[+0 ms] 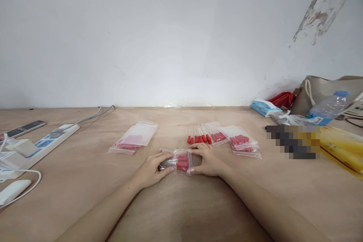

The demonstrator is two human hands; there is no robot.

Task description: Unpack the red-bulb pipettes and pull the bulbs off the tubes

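A clear zip bag lies flat on the table in front of me, with several glass droppers inside whose red rubber bulbs point to the right. My left hand grips the bag's left end between thumb and fingers. At the sealing edge on the right, my right hand holds the bag with thumb and index finger. Just beyond it lie loose droppers in a row, bulbs toward me. Filled zip bags are stacked to the right, and another stack of zip bags lies to the left.
At left are a white power strip with plugs and cables, a phone-like dark device and a white adapter. On the right stand a tissue pack, a plastic bottle, a bag and yellow packaging. A wall closes the back.
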